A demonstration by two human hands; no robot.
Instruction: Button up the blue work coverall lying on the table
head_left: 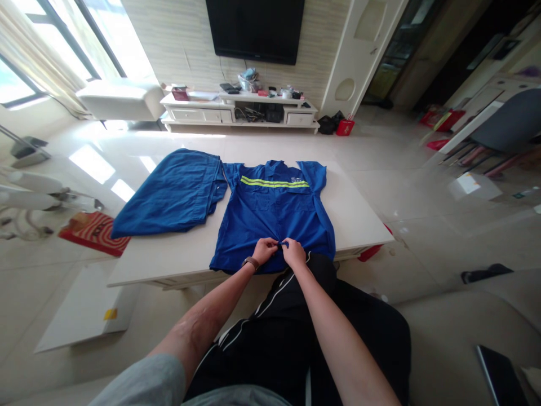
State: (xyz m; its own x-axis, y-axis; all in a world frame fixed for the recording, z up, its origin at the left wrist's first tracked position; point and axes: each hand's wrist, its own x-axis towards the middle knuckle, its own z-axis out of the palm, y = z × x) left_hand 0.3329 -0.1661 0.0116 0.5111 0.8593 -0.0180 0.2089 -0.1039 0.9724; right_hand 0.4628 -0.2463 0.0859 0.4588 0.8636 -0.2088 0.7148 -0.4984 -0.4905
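A blue work shirt (257, 220) with a yellow reflective stripe across the chest lies spread on the white table (357, 217), collar facing away from me. My left hand (265, 250), with a watch on its wrist, pinches the front placket near the bottom hem. Right beside it, my right hand (293, 252) pinches the same placket, its fingertips nearly meeting the left ones. Some cloth bunches up between the two hands; any button there is too small to make out. Folded blue trousers or similar blue cloth (169, 194) rests on the table to the left of the shirt.
A red paper bag (95, 232) is at the table's left side, near a white box (91, 304) on the floor. Beyond the table stand a low TV cabinet (194, 115) and a wall TV (256, 28). A sofa (448, 321) with a dark device (501, 375) is at right.
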